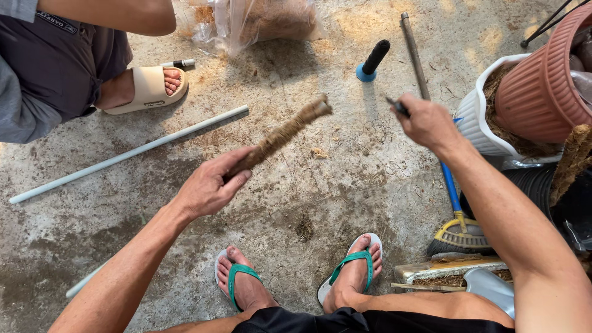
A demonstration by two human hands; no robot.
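Bare white pipe lies on the concrete floor, unwrapped | your left hand grips the lower end of the coir-wrapped stick, held tilted above the floor, wrapping covers all its visible length | your right hand closed on a small dark tool | 1 stick looks wrapped, finishing judged outstanding.

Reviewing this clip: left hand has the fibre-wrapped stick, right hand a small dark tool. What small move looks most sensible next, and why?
Probably bring the right hand with its small dark tool across to the free tip of the fibre-wrapped stick. The left hand grips only the stick's lower end and angles it up toward the right hand, yet the tool is apart from the tip.
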